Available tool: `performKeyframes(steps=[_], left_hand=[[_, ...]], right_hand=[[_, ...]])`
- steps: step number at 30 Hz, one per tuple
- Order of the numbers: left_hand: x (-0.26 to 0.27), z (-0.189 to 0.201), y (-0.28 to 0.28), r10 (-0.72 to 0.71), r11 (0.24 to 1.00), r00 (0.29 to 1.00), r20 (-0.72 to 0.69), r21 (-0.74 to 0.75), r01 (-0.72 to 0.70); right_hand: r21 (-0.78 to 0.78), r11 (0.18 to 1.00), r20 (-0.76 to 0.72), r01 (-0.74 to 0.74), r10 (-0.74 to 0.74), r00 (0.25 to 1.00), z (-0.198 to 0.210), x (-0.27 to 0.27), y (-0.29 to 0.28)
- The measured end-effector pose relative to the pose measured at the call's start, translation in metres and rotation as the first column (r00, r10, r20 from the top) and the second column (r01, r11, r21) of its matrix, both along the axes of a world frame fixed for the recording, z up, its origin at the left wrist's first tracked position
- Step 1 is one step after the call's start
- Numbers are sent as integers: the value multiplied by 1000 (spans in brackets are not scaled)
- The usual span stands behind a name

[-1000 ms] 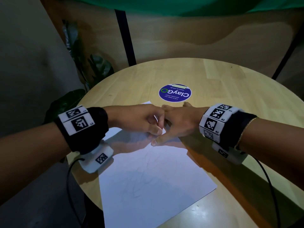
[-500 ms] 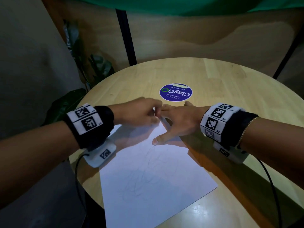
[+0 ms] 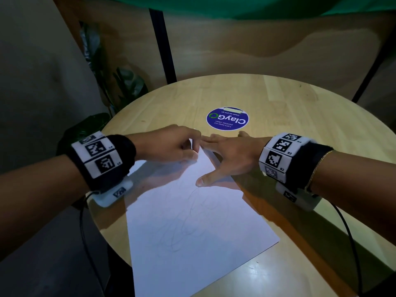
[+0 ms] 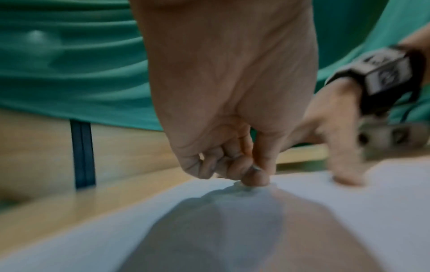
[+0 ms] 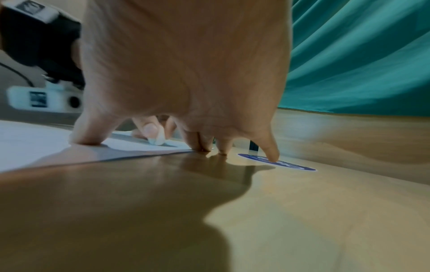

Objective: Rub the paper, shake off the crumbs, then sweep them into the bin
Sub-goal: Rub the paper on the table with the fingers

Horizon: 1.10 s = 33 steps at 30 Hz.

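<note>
A white paper sheet (image 3: 192, 232) with faint pencil scribbles lies on the round wooden table (image 3: 300, 125). My left hand (image 3: 189, 152) is at the sheet's far corner, fingers curled. It pinches a small white eraser (image 5: 157, 140) and presses it down on the paper (image 4: 302, 220). Most of the eraser is hidden by the fingers. My right hand (image 3: 214, 159) lies spread beside it. Its thumb (image 3: 201, 181) presses on the sheet and its fingers (image 5: 223, 149) rest on the wood along the sheet's right edge. No bin is in view.
A round blue sticker (image 3: 227, 118) sits on the table just beyond the hands. A potted plant (image 3: 126, 82) stands off the table's far left edge. Green curtain (image 5: 360, 64) and a wooden wall lie behind. The sheet overhangs the table's near edge.
My left hand has slid with the eraser away from me toward the sheet's far corner. The right hand has flattened, with its thumb spread wider on the paper.
</note>
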<state>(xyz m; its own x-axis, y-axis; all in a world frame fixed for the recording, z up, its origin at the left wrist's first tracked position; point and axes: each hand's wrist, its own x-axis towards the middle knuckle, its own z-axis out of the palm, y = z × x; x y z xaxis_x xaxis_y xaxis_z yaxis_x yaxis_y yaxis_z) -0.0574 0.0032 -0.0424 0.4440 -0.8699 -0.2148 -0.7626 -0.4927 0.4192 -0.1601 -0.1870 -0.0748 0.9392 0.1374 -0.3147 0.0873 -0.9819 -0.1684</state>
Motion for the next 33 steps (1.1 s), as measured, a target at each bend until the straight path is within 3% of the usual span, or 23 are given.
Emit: performKeyframes(steps=[3, 8, 11, 12, 15, 16, 19, 20, 23, 24, 28, 29, 31, 33], left_hand=[[-12, -2, -2, -68, 994, 984, -163, 72, 81], [-1, 1, -6, -31, 1000, 998, 54, 7, 31], [-11, 3, -6, -90, 990, 986, -137, 100, 104], [-8, 5, -4, -80, 988, 986, -144, 120, 98], [6, 8, 4, -8, 999, 995, 99, 50, 3], [3, 5, 5, -10, 1000, 994, 107, 30, 6], [-14, 1, 7, -86, 990, 984, -154, 99, 102], [-13, 2, 7, -77, 989, 980, -182, 111, 98], [3, 6, 9, -14, 998, 996, 93, 54, 9], [2, 4, 10, -5, 999, 993, 119, 41, 0], [-12, 6, 7, -65, 986, 986, -152, 145, 87], [-7, 8, 8, -60, 985, 991, -121, 152, 78], [3, 11, 10, -22, 994, 997, 78, 112, 14], [0, 9, 11, 7, 998, 995, 99, 66, -13]], right_hand=[[35, 999, -11, -4, 5, 1000, -1, -1, 0], [32, 999, -11, -9, 9, 1000, 1, 0, 0], [45, 999, -37, 4, -3, 999, 4, -3, 1], [19, 1000, -45, 4, -3, 999, 4, -3, 2], [-57, 998, -32, 9, -11, 999, 4, -1, 4], [-58, 998, -34, 8, -10, 999, 4, -1, 4], [-29, 1000, -43, -5, 4, 999, 5, -1, 4], [-32, 999, -44, -3, 2, 999, 6, -2, 4], [-65, 998, -43, -1, -1, 999, 6, -2, 4], [-63, 998, -36, -6, 3, 999, 5, -1, 4], [-47, 999, -45, -1, -1, 999, 7, -3, 5], [-60, 998, -44, 3, -6, 999, 7, -2, 4], [-70, 998, -19, 10, -11, 1000, 7, -1, 5], [-74, 997, -20, 4, -5, 1000, 7, -1, 5]])
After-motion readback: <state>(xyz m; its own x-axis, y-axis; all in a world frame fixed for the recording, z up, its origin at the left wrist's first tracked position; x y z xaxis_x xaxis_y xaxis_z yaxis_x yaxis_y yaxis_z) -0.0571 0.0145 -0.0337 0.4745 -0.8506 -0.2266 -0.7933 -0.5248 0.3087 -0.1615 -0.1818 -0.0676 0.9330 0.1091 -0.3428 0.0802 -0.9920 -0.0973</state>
